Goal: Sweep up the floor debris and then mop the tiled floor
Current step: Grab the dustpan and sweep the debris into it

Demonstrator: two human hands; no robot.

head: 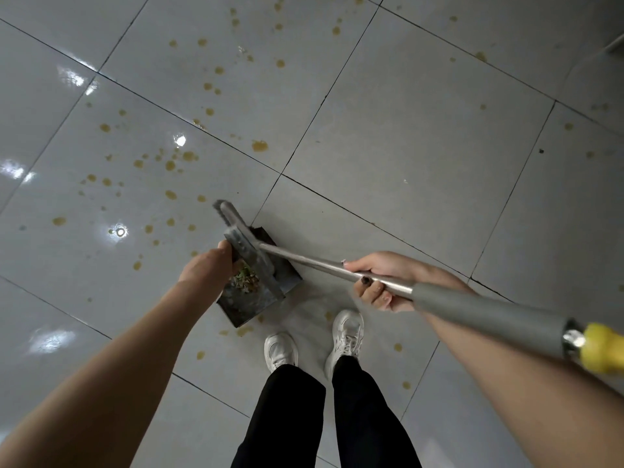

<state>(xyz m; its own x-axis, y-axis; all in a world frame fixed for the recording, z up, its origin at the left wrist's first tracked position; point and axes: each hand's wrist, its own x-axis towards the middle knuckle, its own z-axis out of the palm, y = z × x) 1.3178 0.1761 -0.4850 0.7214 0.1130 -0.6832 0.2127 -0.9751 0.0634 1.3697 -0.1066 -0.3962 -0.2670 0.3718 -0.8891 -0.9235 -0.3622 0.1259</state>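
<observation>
A dark grey dustpan point(246, 307) sits on the tiled floor just ahead of my feet, with green and brown debris point(245, 282) inside it. My left hand point(207, 268) grips the dustpan's upright handle at its left side. A grey broom head point(248, 244) lies across the top of the pan. Its metal pole point(324, 265) runs to the lower right into a grey sleeve with a yellow end point(604, 346). My right hand point(378, 278) is curled round the pole.
Yellow-brown liquid spots point(260, 145) are scattered over the glossy grey tiles, mostly to the left and ahead, with a few near my white shoes point(347, 336). A small dark speck point(541, 151) lies on the right. Black grout lines cross the floor diagonally.
</observation>
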